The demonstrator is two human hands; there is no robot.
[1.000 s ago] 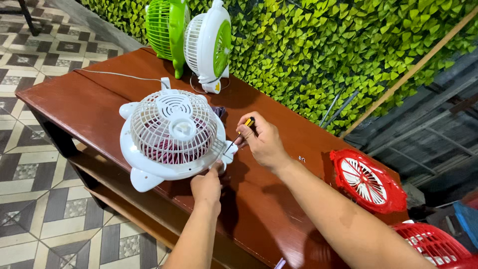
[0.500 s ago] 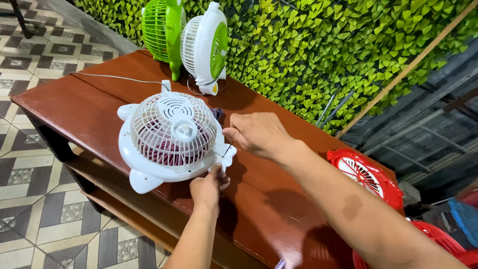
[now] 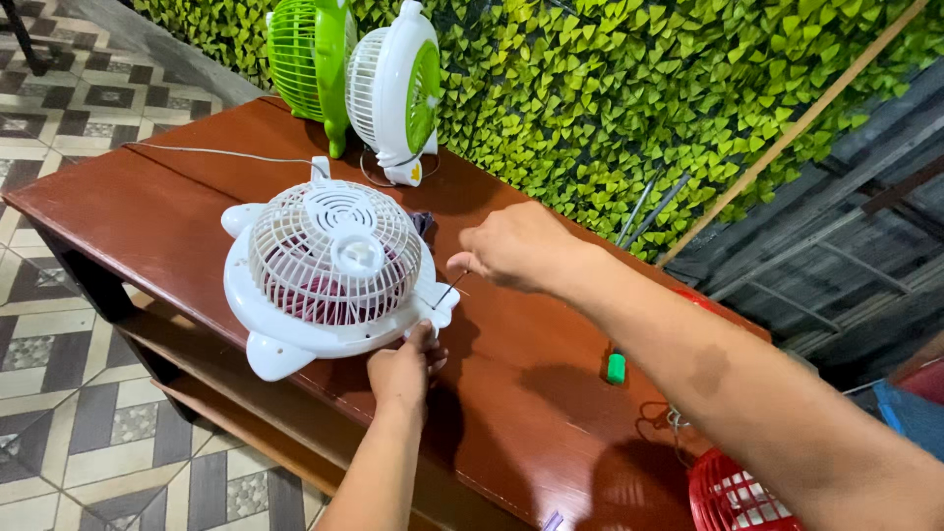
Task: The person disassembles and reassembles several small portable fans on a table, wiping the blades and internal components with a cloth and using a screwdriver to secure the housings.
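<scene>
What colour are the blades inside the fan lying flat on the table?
Red blades, seen through the white grille in the head view.

The right hand (image 3: 513, 246) now sits higher and farther from the white fan (image 3: 332, 270) than a second ago, when it pressed close against the fan's right rim with the yellow-and-black handle showing; that handle is now hidden inside the fist, and only the thin screwdriver shaft (image 3: 450, 290) slants down to the fan's right mounting ear; the forearm now crosses the red grille (image 3: 700, 297) at the right, hiding nearly all of it; a small green piece (image 3: 617, 368) now shows on the table (image 3: 147, 206) right of the hands; the left hand (image 3: 405, 369) has slipped a little nearer under the fan's edge.
</scene>
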